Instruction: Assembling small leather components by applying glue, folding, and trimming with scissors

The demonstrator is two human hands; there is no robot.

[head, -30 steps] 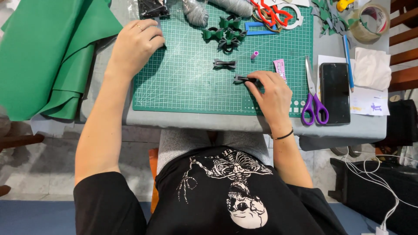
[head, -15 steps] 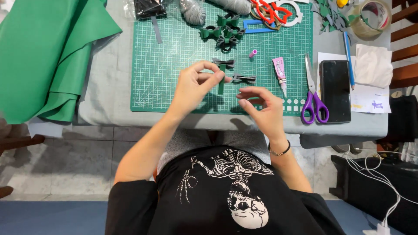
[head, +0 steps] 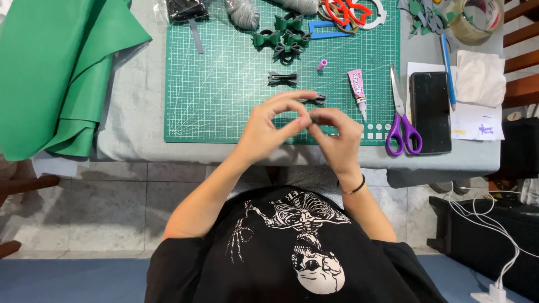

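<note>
Both hands meet above the near edge of the bench: the left hand [head: 268, 126] and the right hand [head: 337, 137] pinch their fingertips together on a small dark piece [head: 312, 116], too blurred to identify. Beneath them a green cutting mat [head: 224, 95] covers the grey-clothed bench [head: 135, 134]. One dark bow [head: 283, 78] lies mid-mat; a cluster of green bows [head: 283, 37] sits toward the far edge. One glue tube [head: 357, 90], one pair of purple-handled scissors [head: 403, 120] and one black phone [head: 430, 112] lie toward the right edge. Folded green sheet [head: 50, 73] drapes over the left edge above a tiled floor [head: 90, 207].
</note>
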